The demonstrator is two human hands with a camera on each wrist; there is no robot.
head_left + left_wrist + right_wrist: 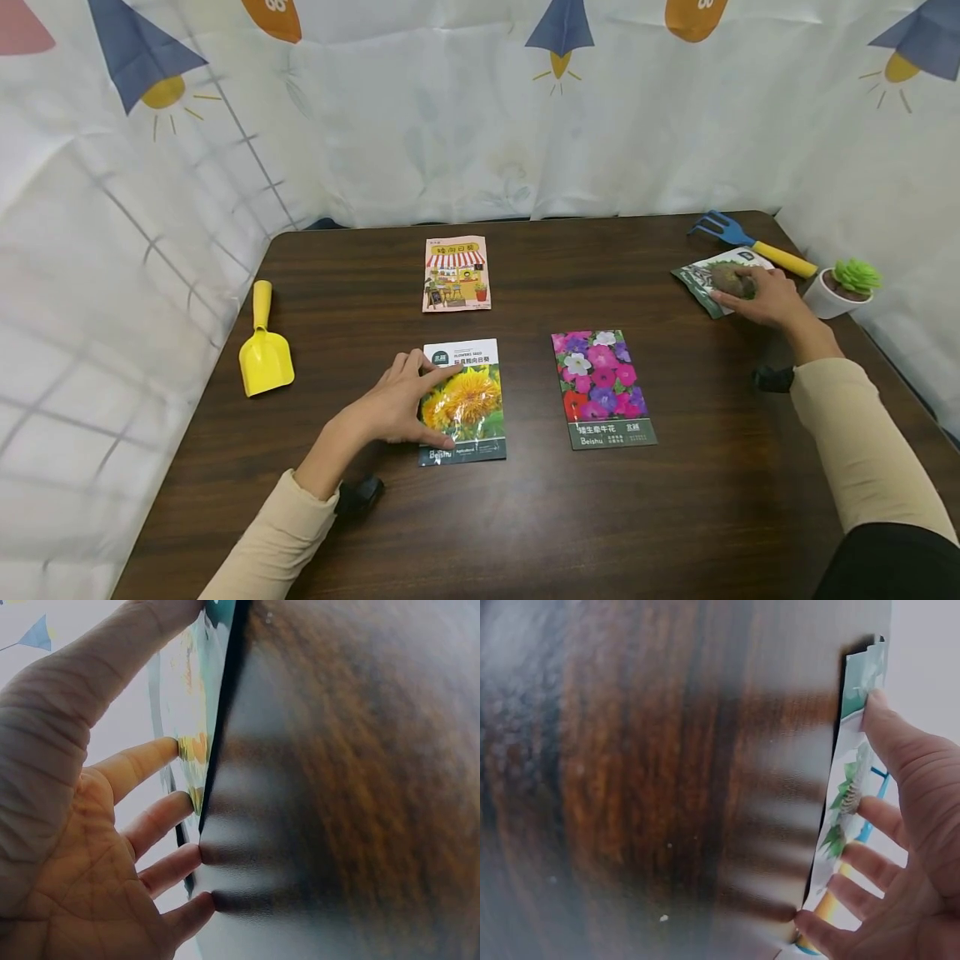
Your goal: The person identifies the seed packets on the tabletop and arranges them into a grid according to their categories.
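Note:
A seed packet with a yellow flower picture (474, 400) lies flat on the table. My left hand (401, 400) rests over its left side, thumb near the lower dark band and index finger near the top of the flower. In the left wrist view the fingers are spread and fairly straight, fingertips at the packet and the tabletop. At the far right, my right hand (768, 298) touches a white and green seed packet (705, 287), partly hiding its picture. Its fingers also spread across the packet in the right wrist view, with the thumb (889, 731) on the green end.
A petunia-like flower packet (600, 383) lies right of centre, a pink packet (457, 275) farther back. A yellow shovel (266, 350) lies at left. A blue hand fork with yellow handle (780, 257) and a potted succulent (832, 292) stand by the right edge. White curtains (450, 125) hang behind.

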